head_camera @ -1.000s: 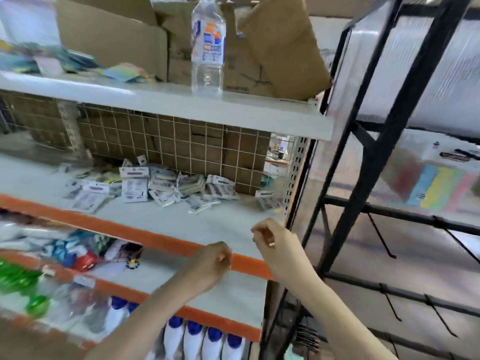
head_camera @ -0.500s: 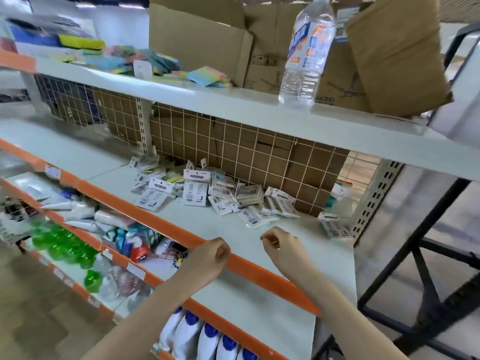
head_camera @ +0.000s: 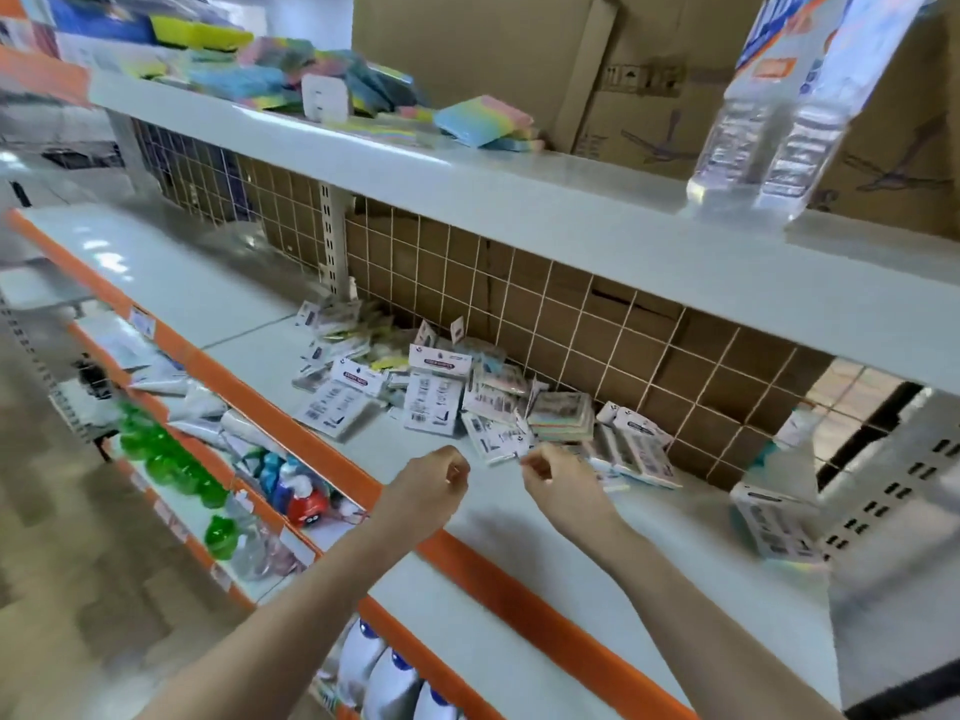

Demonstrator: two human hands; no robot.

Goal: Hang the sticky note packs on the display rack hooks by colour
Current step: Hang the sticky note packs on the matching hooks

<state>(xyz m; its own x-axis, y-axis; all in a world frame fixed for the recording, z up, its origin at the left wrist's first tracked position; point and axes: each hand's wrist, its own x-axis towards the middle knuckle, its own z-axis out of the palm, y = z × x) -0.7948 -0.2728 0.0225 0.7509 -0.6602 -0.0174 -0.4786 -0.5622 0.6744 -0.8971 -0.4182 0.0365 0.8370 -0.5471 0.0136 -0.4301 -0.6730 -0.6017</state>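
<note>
left hand (head_camera: 428, 488) and right hand (head_camera: 563, 485) curled, holding nothing, over shelf (head_camera: 519, 553) front edge; sticky note packs (head_camera: 436, 402) heaped at back edge.

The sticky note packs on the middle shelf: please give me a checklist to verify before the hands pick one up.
1. Packs within reach: ok, the pile of sticky note packs lies just beyond both hands.
2. Left hand free: ok, fingers curled, nothing held.
3. Right hand free: ok, fingers curled, nothing seen in them.
4. Colour of nearest pack readable: not ok, most lie with the barcode side up.
5. Display rack hooks in view: not ok, none visible now.
6. Water bottle clear of the reach: ok, it stands on the shelf above.
</note>
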